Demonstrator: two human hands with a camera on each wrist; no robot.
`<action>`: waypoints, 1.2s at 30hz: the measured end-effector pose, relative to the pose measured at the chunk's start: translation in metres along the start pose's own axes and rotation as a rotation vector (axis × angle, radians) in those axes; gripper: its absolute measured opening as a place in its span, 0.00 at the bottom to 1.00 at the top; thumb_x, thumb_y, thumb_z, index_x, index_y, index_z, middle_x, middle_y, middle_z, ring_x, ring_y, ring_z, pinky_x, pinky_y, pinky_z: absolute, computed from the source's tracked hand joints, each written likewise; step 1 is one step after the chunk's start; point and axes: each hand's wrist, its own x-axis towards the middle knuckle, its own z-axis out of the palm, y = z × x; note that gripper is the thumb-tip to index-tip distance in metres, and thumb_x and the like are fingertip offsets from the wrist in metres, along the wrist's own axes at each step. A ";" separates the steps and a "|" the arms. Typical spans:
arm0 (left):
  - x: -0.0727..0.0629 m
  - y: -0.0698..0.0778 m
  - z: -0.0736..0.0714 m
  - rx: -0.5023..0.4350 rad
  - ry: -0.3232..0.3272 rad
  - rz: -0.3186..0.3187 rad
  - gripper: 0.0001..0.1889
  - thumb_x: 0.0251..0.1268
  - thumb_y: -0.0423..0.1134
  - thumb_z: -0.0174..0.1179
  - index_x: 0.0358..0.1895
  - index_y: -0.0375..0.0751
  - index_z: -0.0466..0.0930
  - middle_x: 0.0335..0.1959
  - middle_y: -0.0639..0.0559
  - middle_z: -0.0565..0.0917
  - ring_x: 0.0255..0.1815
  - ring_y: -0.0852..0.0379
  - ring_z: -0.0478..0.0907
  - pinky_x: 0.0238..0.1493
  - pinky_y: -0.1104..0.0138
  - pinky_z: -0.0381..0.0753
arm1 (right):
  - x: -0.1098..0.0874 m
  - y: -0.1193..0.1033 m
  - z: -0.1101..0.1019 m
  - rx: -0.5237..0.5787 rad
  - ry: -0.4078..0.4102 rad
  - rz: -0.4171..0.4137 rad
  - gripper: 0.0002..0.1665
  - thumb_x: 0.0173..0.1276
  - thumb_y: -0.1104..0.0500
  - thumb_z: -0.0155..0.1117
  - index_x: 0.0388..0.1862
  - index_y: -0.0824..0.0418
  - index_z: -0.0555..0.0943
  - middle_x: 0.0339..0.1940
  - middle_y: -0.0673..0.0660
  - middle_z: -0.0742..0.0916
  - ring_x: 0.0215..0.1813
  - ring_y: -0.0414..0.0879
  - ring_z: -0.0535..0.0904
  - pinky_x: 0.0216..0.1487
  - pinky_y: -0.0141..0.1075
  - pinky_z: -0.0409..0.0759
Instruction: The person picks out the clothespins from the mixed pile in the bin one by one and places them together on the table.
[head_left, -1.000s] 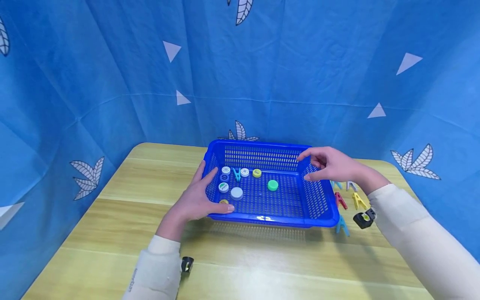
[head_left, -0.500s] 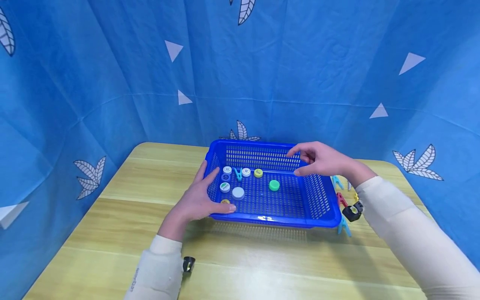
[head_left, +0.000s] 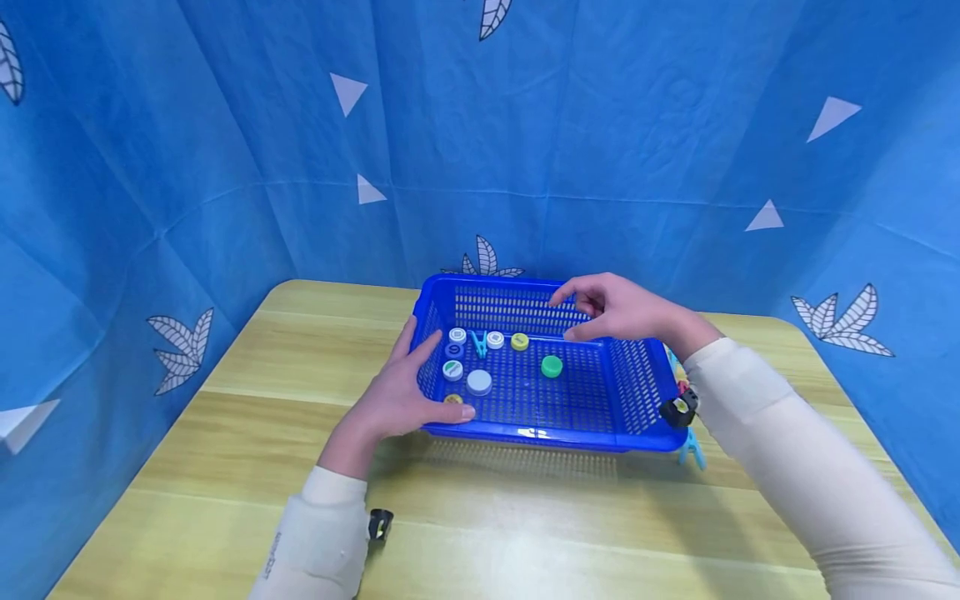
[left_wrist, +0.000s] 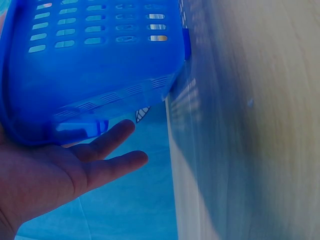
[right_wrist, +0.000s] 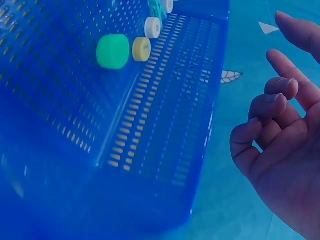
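Observation:
A blue plastic basket (head_left: 525, 432) with slotted walls stands on the table. My left hand (head_left: 401, 398) grips its left end, thumb along the near rim and an index finger reaching over the side; in the left wrist view two other fingers stretch out straight beneath the rim. Above the basket's back right part, my right hand (head_left: 618, 307) hovers with thumb and index finger spread, other fingers curled, nothing between them. A green bottle cap (head_left: 551, 367) lies mid-basket. Leftward are a yellow cap (head_left: 520, 342), a large white cap (head_left: 479, 382), a turquoise clothespin (head_left: 479, 343) and several more caps.
Beyond the basket's right end, a light-blue clothespin (head_left: 692, 450) lies on the wooden table (head_left: 480, 525); a red one (head_left: 682, 387) is mostly hidden by the right wrist. A blue patterned curtain (head_left: 465, 125) hangs behind the table's back edge.
My right hand has moved left over the basket from its right end, its forearm now covering most of the clothespins on the right. My left hand keeps its hold on the basket.

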 end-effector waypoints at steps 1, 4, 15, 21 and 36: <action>0.000 0.000 0.000 0.000 0.001 0.002 0.68 0.31 0.69 0.79 0.81 0.54 0.51 0.81 0.60 0.30 0.79 0.39 0.41 0.67 0.38 0.59 | 0.003 0.000 0.002 0.006 -0.001 -0.005 0.24 0.63 0.57 0.75 0.58 0.60 0.81 0.24 0.53 0.71 0.28 0.51 0.69 0.34 0.41 0.68; 0.000 0.000 -0.001 -0.004 0.005 0.004 0.68 0.31 0.68 0.79 0.81 0.53 0.52 0.81 0.60 0.31 0.79 0.39 0.41 0.68 0.38 0.59 | 0.010 -0.001 0.007 0.020 -0.005 -0.014 0.26 0.63 0.57 0.75 0.59 0.62 0.81 0.24 0.53 0.71 0.28 0.50 0.68 0.34 0.41 0.68; -0.001 -0.001 -0.002 -0.004 0.014 0.009 0.68 0.31 0.69 0.79 0.81 0.55 0.52 0.81 0.61 0.31 0.79 0.39 0.42 0.67 0.38 0.60 | 0.036 0.002 0.027 0.053 -0.004 -0.038 0.27 0.62 0.57 0.76 0.60 0.61 0.81 0.24 0.53 0.71 0.29 0.50 0.69 0.35 0.42 0.68; -0.001 -0.002 -0.001 -0.004 0.011 0.009 0.68 0.30 0.69 0.79 0.81 0.55 0.53 0.81 0.61 0.31 0.79 0.39 0.42 0.67 0.38 0.60 | 0.043 0.009 0.036 0.083 -0.006 -0.011 0.28 0.62 0.58 0.76 0.60 0.60 0.81 0.24 0.53 0.71 0.29 0.50 0.69 0.35 0.42 0.69; -0.001 -0.003 -0.001 0.012 0.006 0.013 0.67 0.32 0.69 0.78 0.81 0.55 0.53 0.82 0.60 0.31 0.79 0.36 0.44 0.65 0.36 0.61 | 0.059 0.014 0.058 0.111 0.079 0.029 0.30 0.60 0.52 0.77 0.60 0.57 0.81 0.23 0.53 0.71 0.28 0.50 0.69 0.37 0.43 0.71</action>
